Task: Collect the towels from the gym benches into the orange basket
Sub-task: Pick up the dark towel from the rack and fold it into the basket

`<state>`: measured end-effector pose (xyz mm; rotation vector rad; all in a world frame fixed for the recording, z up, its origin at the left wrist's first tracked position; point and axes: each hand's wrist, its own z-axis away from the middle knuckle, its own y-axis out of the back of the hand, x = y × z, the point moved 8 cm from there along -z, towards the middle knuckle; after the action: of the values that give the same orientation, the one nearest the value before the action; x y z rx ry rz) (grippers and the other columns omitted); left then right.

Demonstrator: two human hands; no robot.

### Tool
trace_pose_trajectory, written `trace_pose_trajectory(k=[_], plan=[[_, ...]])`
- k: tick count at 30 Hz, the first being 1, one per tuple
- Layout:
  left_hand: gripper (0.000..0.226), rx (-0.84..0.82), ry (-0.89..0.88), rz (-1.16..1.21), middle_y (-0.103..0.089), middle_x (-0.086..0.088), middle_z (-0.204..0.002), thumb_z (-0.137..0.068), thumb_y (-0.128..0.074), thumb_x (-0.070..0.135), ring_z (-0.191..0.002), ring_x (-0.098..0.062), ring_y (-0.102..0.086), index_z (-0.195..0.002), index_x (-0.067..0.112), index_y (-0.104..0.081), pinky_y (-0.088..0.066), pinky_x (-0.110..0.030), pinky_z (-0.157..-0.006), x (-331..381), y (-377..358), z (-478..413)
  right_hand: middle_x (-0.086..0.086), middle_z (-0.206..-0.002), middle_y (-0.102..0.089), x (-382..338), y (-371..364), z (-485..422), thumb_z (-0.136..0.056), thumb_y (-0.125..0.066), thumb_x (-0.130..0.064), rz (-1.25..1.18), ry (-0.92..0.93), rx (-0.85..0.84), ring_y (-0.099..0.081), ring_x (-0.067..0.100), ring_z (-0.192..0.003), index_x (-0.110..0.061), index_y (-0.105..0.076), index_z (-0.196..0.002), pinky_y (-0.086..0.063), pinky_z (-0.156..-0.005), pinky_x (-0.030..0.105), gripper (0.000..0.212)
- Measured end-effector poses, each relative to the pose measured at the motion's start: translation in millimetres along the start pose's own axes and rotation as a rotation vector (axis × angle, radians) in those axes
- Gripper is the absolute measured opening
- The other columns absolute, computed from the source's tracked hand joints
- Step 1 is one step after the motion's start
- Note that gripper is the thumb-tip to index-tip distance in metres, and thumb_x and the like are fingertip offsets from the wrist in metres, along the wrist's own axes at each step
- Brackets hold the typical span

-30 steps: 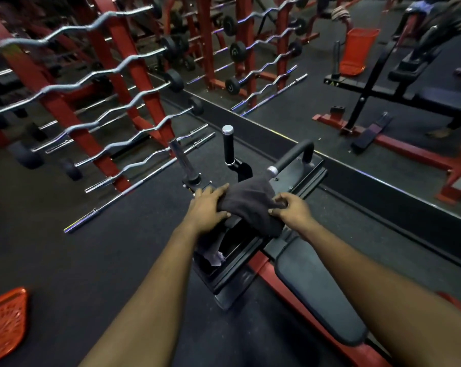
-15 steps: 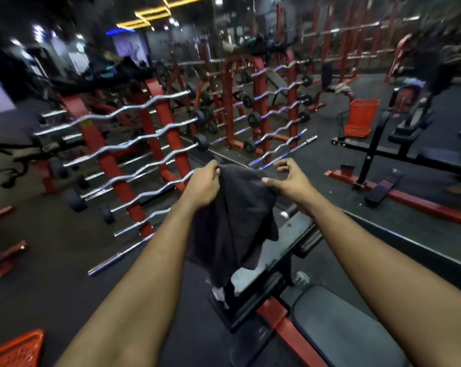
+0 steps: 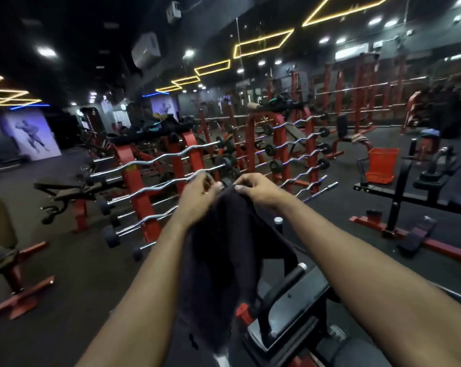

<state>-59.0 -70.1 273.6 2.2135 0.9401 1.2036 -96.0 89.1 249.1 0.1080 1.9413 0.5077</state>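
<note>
- Towel first: a dark grey, nearly black cloth towel hangs up in the air in front of the person, long axis running pretty much straight up and down, top edge bunched at the hands and the loose end dangling low toward the bottom of the view.
- The left hand has its fingers closed round the towel's top edge on the left side.
- The right hand pinches the same top edge just beside it, fingertips curled shut on the cloth.
- Below and to the right of the towel sits a black padded gym bench with red frame; the towel hangs in front of it.
- The orange plastic basket sits on the dark floor well off to the right, far from the towel, next to a black machine.
- Red racks with curly chrome bars fill the space behind the hands.
</note>
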Motion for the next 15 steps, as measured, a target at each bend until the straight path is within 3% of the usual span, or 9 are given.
trace_pose_trajectory(k=[2, 4, 6, 8, 11, 13, 15], plan=[[0.048, -0.19, 0.1, 0.196, -0.061, -0.002, -0.069, -0.082, -0.063, 0.056, -0.06, -0.014, -0.056, -0.092, 0.011, -0.049, -0.047, -0.034, -0.06, -5, -23, 23, 0.001, -0.078, -0.069, -3, -20, -12, -0.083, -0.066, -0.022, 0.07, 0.019, 0.071, -0.06, 0.014, -0.076, -0.022, -0.066, -0.073, -0.053, -0.08, 0.043, 0.01], [0.064, -0.237, 0.117, 0.165, -0.064, 0.002, -0.078, -0.067, -0.068, 0.07, -0.068, -0.014, -0.06, -0.096, 0.016, -0.049, -0.051, -0.038, -0.064, -21, -33, 39, -0.005, -0.071, -0.067, 1, -28, -13, -0.081, -0.069, -0.027, 0.109, 0.002, 0.18, -0.06, 0.011, -0.071, -0.023, -0.065, -0.069, -0.053, -0.078, 0.041, 0.014], [0.066, -0.322, 0.068, 0.105, -0.068, 0.005, -0.098, -0.064, -0.075, 0.064, -0.085, -0.009, -0.064, -0.106, 0.019, -0.051, -0.052, -0.03, -0.073, -35, -47, 50, 0.0, -0.071, -0.067, 3, -31, -7, -0.083, -0.073, -0.025, 0.063, -0.018, 0.251, -0.059, 0.011, -0.069, -0.021, -0.066, -0.074, -0.051, -0.071, 0.035, 0.012], [0.052, -0.372, 0.041, 0.179, -0.069, 0.005, -0.111, -0.076, -0.074, 0.049, -0.096, -0.007, -0.065, -0.113, 0.02, -0.052, -0.051, -0.021, -0.078, -38, -59, 57, 0.004, -0.072, -0.068, 4, -30, -3, -0.08, -0.077, -0.024, 0.018, -0.017, 0.267, -0.059, 0.013, -0.068, -0.019, -0.065, -0.074, -0.049, -0.067, 0.033, 0.014], [0.039, -0.193, 0.009, 0.301, -0.068, 0.003, -0.101, -0.082, -0.065, 0.05, -0.091, -0.012, -0.063, -0.104, 0.02, -0.053, -0.052, -0.034, -0.08, -30, -57, 58, 0.004, -0.072, -0.07, 7, -15, 1, -0.07, -0.083, -0.027, 0.048, -0.035, 0.308, -0.061, 0.015, -0.068, -0.018, -0.066, -0.073, -0.053, -0.068, 0.036, 0.02], [0.051, -0.078, 0.037, 0.326, -0.064, 0.0, -0.09, -0.074, -0.065, 0.064, -0.082, -0.016, -0.061, -0.094, 0.02, -0.049, -0.051, -0.039, -0.074, -30, -54, 58, 0.005, -0.073, -0.068, 7, 0, 7, -0.071, -0.083, -0.021, 0.044, -0.046, 0.338, -0.061, 0.015, -0.068, -0.019, -0.065, -0.074, -0.053, -0.068, 0.036, 0.019], [0.063, -0.162, 0.068, 0.298, -0.065, 0.003, -0.092, -0.063, -0.067, 0.075, -0.084, -0.015, -0.063, -0.094, 0.024, -0.046, -0.054, -0.04, -0.076, -28, -68, 62, 0.003, -0.07, -0.062, 4, 13, 13, -0.076, -0.08, -0.011, 0.012, -0.043, 0.356, -0.056, 0.013, -0.066, -0.019, -0.064, -0.077, -0.049, -0.06, 0.029, 0.019]])
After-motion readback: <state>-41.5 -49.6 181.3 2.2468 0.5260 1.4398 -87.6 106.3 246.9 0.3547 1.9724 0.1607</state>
